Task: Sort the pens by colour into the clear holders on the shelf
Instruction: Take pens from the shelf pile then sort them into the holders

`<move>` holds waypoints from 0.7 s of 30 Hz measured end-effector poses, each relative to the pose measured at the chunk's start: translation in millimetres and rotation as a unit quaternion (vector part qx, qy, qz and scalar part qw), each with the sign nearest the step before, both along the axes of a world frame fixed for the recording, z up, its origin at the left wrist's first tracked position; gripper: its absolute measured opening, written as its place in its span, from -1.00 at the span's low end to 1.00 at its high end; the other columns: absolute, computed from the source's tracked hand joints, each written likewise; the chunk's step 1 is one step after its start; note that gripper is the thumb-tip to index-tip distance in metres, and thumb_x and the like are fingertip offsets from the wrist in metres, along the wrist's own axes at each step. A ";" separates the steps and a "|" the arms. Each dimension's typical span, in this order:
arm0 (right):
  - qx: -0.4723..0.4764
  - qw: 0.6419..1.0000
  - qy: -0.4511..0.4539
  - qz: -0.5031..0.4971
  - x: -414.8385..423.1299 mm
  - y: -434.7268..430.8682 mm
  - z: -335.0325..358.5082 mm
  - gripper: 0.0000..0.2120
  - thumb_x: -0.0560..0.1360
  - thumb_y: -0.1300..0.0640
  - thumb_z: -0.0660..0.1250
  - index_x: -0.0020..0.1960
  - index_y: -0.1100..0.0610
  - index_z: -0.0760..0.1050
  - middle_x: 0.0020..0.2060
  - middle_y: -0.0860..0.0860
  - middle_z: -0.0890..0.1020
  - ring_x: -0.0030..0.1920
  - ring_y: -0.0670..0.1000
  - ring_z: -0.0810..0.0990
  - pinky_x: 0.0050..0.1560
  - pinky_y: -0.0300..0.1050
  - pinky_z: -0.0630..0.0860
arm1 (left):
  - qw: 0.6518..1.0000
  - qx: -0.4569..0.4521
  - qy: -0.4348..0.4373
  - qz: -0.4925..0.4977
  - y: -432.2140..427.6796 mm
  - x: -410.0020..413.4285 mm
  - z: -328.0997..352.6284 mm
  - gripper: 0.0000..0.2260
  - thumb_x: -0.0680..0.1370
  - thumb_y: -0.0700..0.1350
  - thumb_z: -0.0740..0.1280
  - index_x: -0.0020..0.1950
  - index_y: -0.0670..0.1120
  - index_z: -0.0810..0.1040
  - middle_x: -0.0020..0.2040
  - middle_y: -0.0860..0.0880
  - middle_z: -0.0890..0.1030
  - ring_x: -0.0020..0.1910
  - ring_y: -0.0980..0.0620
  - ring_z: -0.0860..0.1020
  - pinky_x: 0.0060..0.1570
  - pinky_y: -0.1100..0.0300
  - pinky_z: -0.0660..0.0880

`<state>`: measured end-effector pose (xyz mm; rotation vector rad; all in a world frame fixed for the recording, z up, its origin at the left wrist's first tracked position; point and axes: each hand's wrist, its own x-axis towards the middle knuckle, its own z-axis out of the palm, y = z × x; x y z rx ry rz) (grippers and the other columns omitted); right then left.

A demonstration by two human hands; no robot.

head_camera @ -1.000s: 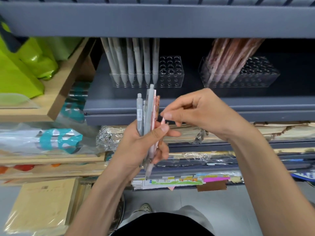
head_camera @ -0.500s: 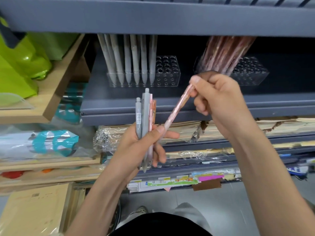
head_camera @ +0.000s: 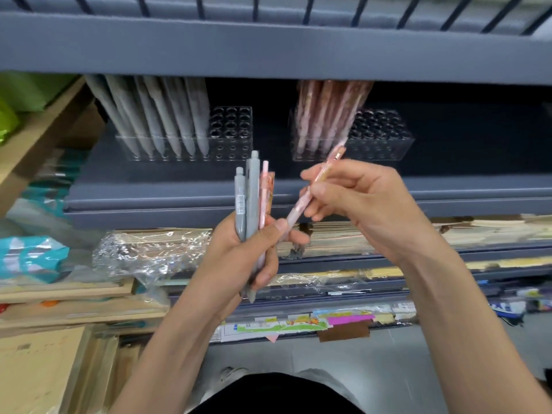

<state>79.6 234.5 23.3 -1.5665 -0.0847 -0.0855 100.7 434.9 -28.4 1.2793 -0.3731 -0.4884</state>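
- grey pens (head_camera: 252,192) were smooth, matt plastic.
- pink pen (head_camera: 297,207) had a slight sheen.
- clear holders (head_camera: 231,130) were glossy, transparent plastic.
- shelf (head_camera: 268,52) looked like matt grey painted metal.
- film wrap (head_camera: 149,252) was crinkled and shiny.
- side board (head_camera: 38,130) looked like pale matt wood.

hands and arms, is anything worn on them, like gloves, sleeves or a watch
Nothing worn shows. The left hand and right hand are bare: no gloves, rings or watch. The left forearm and right forearm are bare too, with no sleeve in frame.
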 end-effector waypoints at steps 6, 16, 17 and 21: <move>0.033 0.995 -0.018 -0.094 0.6 -48.9 8.3 -0.92 0.60 0.22 0.27 0.01 0.22 0.52 -0.25 0.15 0.69 -0.27 0.12 0.70 -0.21 -0.12 0.64 | 0.998 -0.012 0.037 0.054 -48.4 -8.8 11.2 -0.75 0.55 0.07 0.38 -0.18 -0.09 0.59 -0.43 -0.12 0.50 -0.64 0.09 0.22 -0.58 0.33 0.23; 0.113 0.948 -0.097 -0.283 53.4 -106.2 24.8 -0.86 0.53 0.49 0.18 -0.01 0.31 0.41 -0.28 0.12 0.62 -0.32 0.09 0.65 -0.15 -0.03 0.62 | 0.977 -0.105 0.144 0.115 -86.5 -20.6 8.1 -0.80 0.51 -0.04 0.29 0.05 -0.08 0.39 -0.37 -0.01 0.38 -0.64 0.12 0.19 -0.67 0.36 0.16; 0.118 0.948 -0.098 -0.280 60.3 -106.5 26.0 -0.81 0.52 0.51 0.16 -0.09 0.26 0.41 -0.34 0.08 0.61 -0.35 0.08 0.64 -0.17 -0.03 0.61 | 0.976 -0.111 0.143 0.119 -88.3 -21.9 7.8 -0.82 0.50 -0.06 0.27 0.04 -0.10 0.41 -0.36 -0.02 0.40 -0.63 0.12 0.19 -0.67 0.36 0.17; -0.080 0.947 -0.125 -0.283 81.4 -107.9 20.8 -0.54 0.47 0.43 0.18 -0.42 -0.01 0.58 -0.37 -0.11 0.66 -0.18 0.09 0.69 0.06 0.13 0.61 | 0.975 -0.095 0.116 0.162 -92.8 -29.1 4.1 -0.84 0.54 -0.09 0.28 0.00 -0.17 0.53 -0.29 -0.06 0.51 -0.64 0.11 0.24 -0.66 0.36 0.19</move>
